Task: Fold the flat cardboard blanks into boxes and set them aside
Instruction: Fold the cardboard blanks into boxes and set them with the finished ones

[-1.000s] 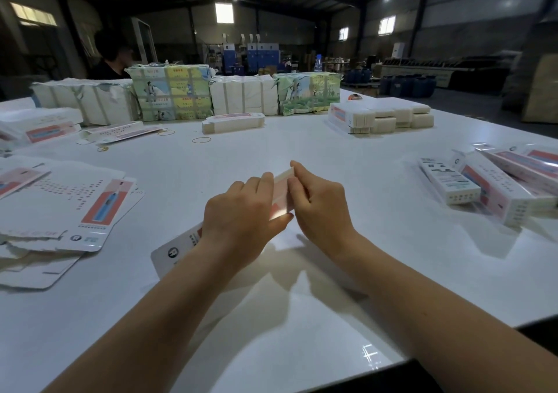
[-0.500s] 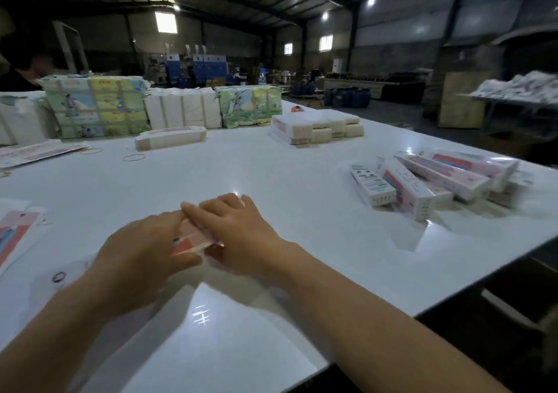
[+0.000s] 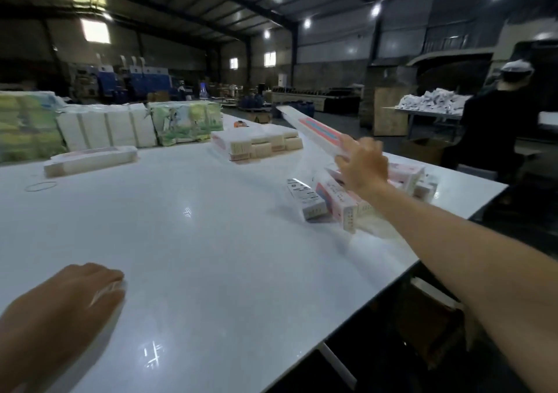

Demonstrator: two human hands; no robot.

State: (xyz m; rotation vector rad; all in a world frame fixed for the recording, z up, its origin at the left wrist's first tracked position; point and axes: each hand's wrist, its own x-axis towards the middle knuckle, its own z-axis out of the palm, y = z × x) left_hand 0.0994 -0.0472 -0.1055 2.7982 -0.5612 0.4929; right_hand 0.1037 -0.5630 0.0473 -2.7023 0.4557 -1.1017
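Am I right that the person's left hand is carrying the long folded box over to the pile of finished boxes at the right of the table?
Not quite: the head view shows the right hand gripping the long folded box above the pile of finished boxes. The left hand holds nothing; it lies low over the white table.

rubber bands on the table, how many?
1 visible: a rubber band lying loose on the white table at far left, in front of the flat bundle of blanks. Others may sit outside the frame.
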